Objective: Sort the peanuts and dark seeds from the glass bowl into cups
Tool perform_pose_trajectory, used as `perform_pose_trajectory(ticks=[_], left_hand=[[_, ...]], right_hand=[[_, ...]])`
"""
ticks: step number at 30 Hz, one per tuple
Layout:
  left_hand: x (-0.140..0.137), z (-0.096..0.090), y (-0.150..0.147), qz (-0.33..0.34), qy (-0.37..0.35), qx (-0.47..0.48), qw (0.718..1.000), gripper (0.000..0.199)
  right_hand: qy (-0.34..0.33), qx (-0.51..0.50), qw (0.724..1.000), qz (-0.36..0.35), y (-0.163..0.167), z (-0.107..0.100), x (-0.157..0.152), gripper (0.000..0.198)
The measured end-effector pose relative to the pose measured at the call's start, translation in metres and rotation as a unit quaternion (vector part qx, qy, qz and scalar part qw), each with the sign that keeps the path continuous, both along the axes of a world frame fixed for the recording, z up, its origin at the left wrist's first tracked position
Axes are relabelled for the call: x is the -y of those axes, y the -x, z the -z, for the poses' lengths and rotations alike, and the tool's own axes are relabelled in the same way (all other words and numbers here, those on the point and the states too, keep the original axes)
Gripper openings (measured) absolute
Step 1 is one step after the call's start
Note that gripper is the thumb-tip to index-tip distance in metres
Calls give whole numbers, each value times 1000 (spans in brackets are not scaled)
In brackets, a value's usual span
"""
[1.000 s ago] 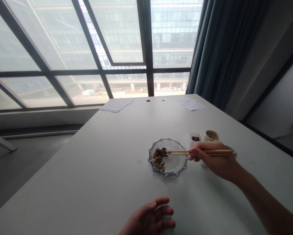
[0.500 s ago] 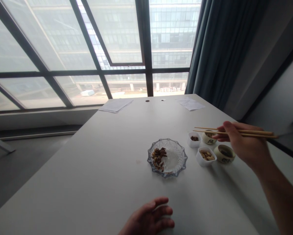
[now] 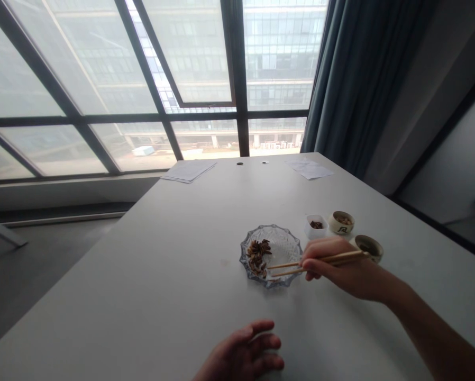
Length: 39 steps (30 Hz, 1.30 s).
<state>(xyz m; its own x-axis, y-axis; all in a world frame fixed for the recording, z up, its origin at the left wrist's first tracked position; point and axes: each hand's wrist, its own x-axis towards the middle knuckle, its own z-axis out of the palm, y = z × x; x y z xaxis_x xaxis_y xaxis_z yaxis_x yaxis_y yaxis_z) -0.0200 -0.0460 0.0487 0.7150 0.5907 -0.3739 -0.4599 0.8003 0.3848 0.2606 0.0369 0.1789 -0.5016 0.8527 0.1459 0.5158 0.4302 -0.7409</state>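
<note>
My right hand [image 3: 332, 264] grips a pair of wooden chopsticks [image 3: 287, 265], their tips slightly apart over the glass dish [image 3: 287, 243] with a scalloped rim. Brown and tan seed-like pieces [image 3: 258, 258] are heaped in the left part of that dish, close to the tips. Nothing shows between the tips. My left hand [image 3: 247, 349] rests nearer to me, below the dish, with its fingers apart and holding nothing.
Right of the dish stand a white plastic cup [image 3: 316, 226] with dark pieces, a small ceramic bowl [image 3: 341, 223] with light pieces, and a second ceramic bowl [image 3: 374, 247] partly behind my right hand. Papers [image 3: 190, 170] lie at the table's far left, another sheet [image 3: 309, 168] at the far right.
My right hand has moved left and toward me with the chopsticks, from above the small bowls to the glass dish. It now covers the nearer white cup. My left hand has stayed put.
</note>
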Motion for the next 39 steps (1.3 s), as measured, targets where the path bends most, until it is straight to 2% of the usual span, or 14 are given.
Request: perform_pose_trajectory(ticks=[7, 13, 18, 23, 28, 35, 39], left_hand=[[-2, -1, 0, 0, 2, -9, 1000, 30], [-4, 1, 1, -1, 5, -5, 1000, 30], [-2, 1, 0, 2, 1, 5, 1000, 29], [-2, 1, 0, 6, 0, 3, 1000, 29], [-3, 1, 0, -1, 4, -1, 1000, 31], [-3, 1, -1, 0, 1, -4, 1000, 31], [-2, 0, -1, -1, 3, -5, 1000, 31]], right_hand=[[22, -13, 999, -39, 10, 11, -2, 37], [29, -30, 999, 2, 13, 17, -1, 45], [9, -46, 998, 31, 6, 15, -3, 44], [22, -48, 998, 18, 6, 13, -5, 40], [5, -38, 999, 6, 16, 16, -3, 40], [-27, -34, 998, 40, 20, 25, -4, 45], [-33, -43, 996, 75, 10, 22, -7, 46]])
